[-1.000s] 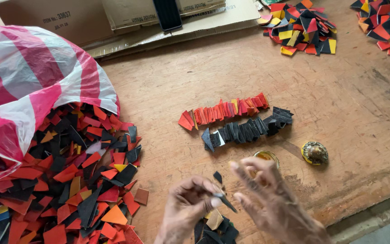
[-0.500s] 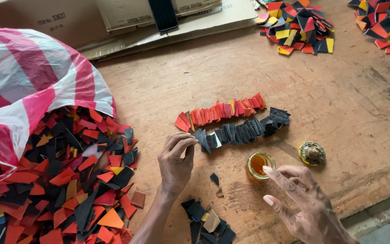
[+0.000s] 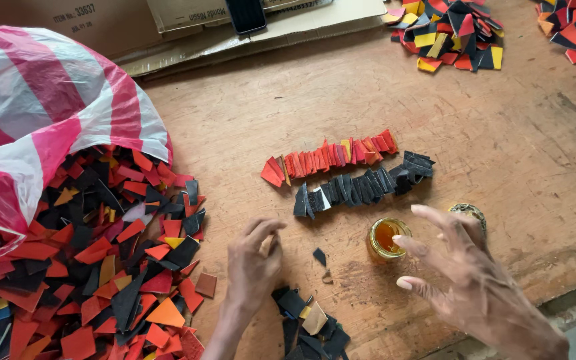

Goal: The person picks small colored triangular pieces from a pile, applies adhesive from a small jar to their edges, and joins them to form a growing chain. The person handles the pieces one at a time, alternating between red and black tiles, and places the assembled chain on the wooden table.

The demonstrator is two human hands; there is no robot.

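— Where do we have our hands? Our left hand (image 3: 253, 257) is curled, fingertips pinched together, but we cannot tell whether a scrap sits in the pinch. It hovers over the table (image 3: 515, 167), just above the small pile (image 3: 309, 325) of dark pieces at the near edge.

— And our right hand (image 3: 465, 280)? Spread wide, fingers apart, holding nothing, its fingertips just beside the open glue jar (image 3: 388, 237); the lid (image 3: 469, 213) lies partly behind it.

— How will the scraps handle? We judge them light, thin and bendy, likely leather offcuts, so a fingertip pinch at one edge suits them. One loose black scrap (image 3: 319, 256) lies between our hands.

— Further out? A black row (image 3: 365, 185) and a red row (image 3: 331, 159) of overlapped pieces, the big heap (image 3: 95, 260) spilling from a striped bag (image 3: 41, 113) on our left.
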